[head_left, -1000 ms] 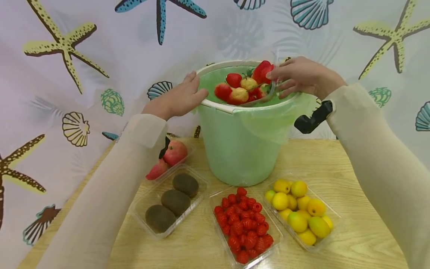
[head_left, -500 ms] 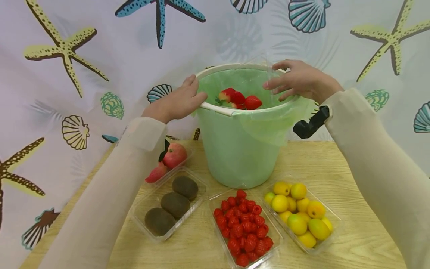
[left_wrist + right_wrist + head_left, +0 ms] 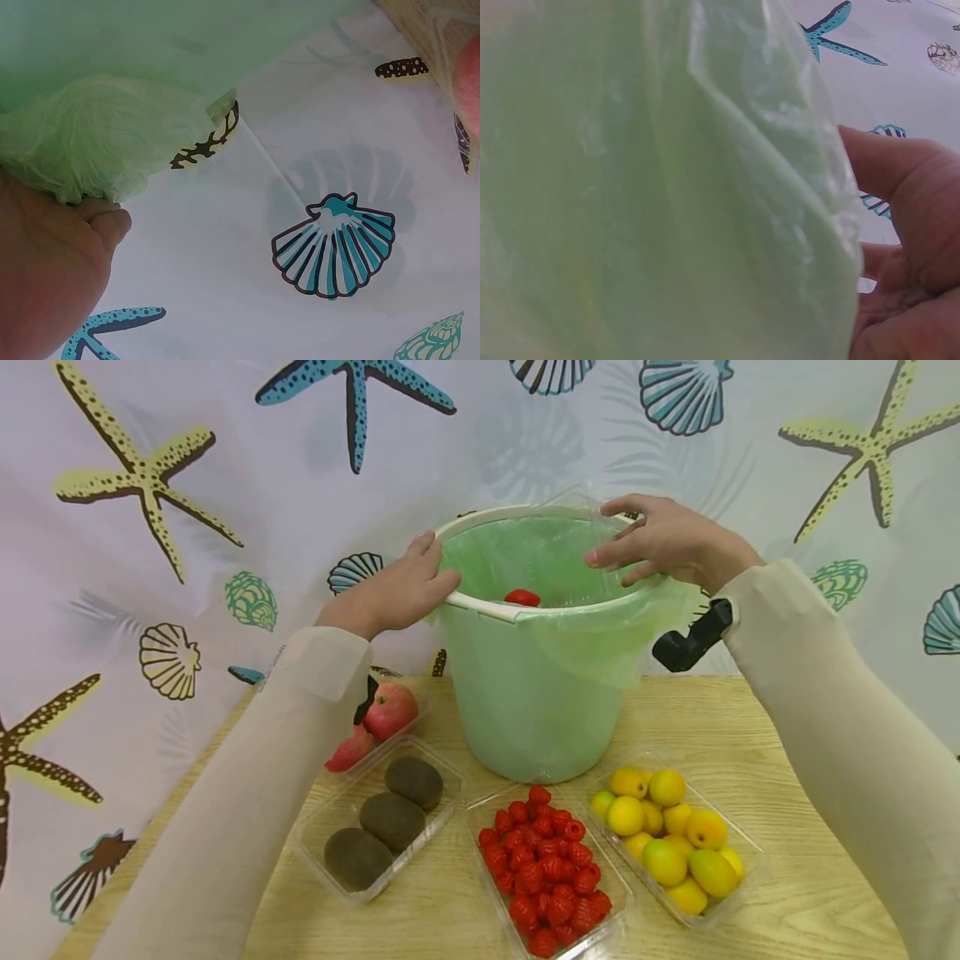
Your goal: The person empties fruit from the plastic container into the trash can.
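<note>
A tall bin (image 3: 536,693) with a white rim is lined with a thin green bag (image 3: 592,643) folded over its outside. My left hand (image 3: 397,585) grips the rim at the left; in the left wrist view its fingers (image 3: 105,221) meet the bunched bag. Above the right side of the rim, my right hand (image 3: 667,539) holds a clear plastic container (image 3: 573,503), tipped steeply into the bin. One red strawberry (image 3: 522,597) shows just above the front rim. The bin's bottom is hidden. In the right wrist view the bag covers much of the scene.
On the wooden table (image 3: 697,710) stand clear trays of dark kiwi-like fruit (image 3: 392,820), raspberries (image 3: 551,868) and small yellow fruit (image 3: 671,831). Pinkish-red fruit (image 3: 392,710) sits in another tray behind my left forearm. A patterned cloth (image 3: 285,468) hangs behind the bin.
The right hand has tipped the container, and the red and yellow strawberries have dropped into the bin. Only one red strawberry still shows. The left hand has stayed on the rim.
</note>
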Demonstrator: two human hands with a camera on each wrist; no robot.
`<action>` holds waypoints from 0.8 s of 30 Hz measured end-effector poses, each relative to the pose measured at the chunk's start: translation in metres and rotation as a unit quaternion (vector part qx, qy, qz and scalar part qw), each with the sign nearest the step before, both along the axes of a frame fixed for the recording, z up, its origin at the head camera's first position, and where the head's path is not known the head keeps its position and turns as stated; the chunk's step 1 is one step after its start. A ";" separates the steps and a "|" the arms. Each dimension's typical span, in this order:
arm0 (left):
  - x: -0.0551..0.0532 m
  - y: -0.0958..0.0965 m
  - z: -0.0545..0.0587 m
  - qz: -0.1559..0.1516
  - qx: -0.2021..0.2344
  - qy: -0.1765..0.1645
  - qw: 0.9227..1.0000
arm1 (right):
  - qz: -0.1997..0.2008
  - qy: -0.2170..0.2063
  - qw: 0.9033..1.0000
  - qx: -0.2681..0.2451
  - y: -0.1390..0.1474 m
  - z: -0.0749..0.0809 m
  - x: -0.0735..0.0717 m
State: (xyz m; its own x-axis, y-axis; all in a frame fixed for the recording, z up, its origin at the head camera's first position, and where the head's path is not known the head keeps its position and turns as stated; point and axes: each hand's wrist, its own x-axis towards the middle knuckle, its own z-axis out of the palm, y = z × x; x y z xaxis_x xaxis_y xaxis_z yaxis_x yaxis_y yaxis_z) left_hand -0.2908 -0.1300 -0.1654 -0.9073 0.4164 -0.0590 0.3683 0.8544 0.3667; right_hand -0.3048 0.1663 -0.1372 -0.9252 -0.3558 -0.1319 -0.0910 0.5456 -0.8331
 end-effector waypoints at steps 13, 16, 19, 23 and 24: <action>0.002 0.000 0.002 0.003 -0.004 -0.001 1.000 | -0.008 -0.008 1.000 -0.018 0.001 0.001 0.000; 0.001 0.000 0.002 0.002 -0.002 0.000 1.000 | -0.014 -0.028 0.998 -0.060 0.003 0.002 -0.002; 0.000 0.000 0.001 0.003 -0.003 -0.001 1.000 | -0.020 -0.051 0.994 -0.098 0.006 0.002 -0.005; -0.001 -0.001 0.000 0.005 -0.010 0.000 1.000 | -0.021 -0.064 0.991 -0.118 0.006 0.001 -0.007; -0.001 -0.001 0.000 0.005 -0.011 0.001 1.000 | -0.022 -0.062 0.991 -0.119 0.006 0.001 -0.006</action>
